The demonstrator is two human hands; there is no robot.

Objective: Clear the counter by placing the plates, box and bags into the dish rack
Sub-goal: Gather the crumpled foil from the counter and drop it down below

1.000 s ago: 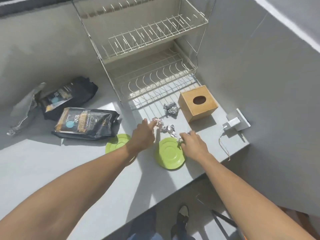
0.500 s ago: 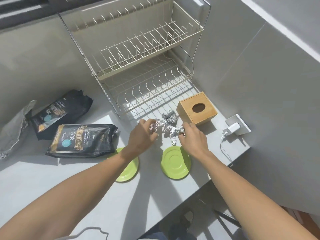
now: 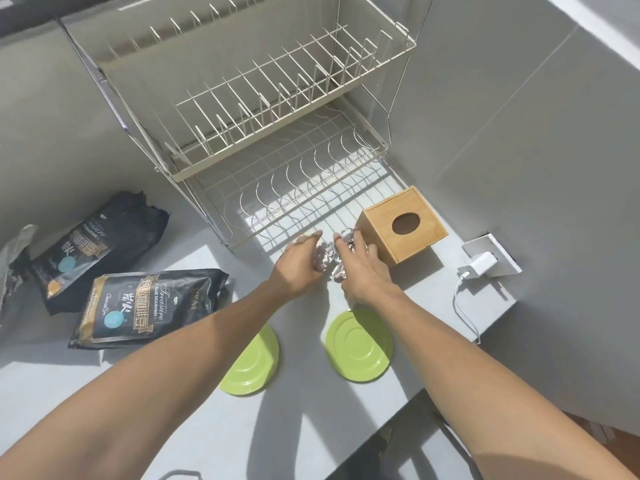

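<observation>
Both hands gathering foil scraps, head view.

Your left hand (image 3: 300, 266) and right hand (image 3: 362, 268) cup inward around the crumpled foil (image 3: 329, 259), fingers curled on it, just beside the wooden box (image 3: 401, 225); this likely clears the rack's approach. Both green plates (image 3: 359, 346) and the two black bags (image 3: 149, 306) lie untouched on the counter (image 3: 207, 427); the dish rack (image 3: 277, 109) holds nothing.

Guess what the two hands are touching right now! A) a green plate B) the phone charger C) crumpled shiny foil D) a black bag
C: the left hand and right hand meet around crumpled silver foil near the wooden box, while both green plates lie untouched on the counter.
</observation>
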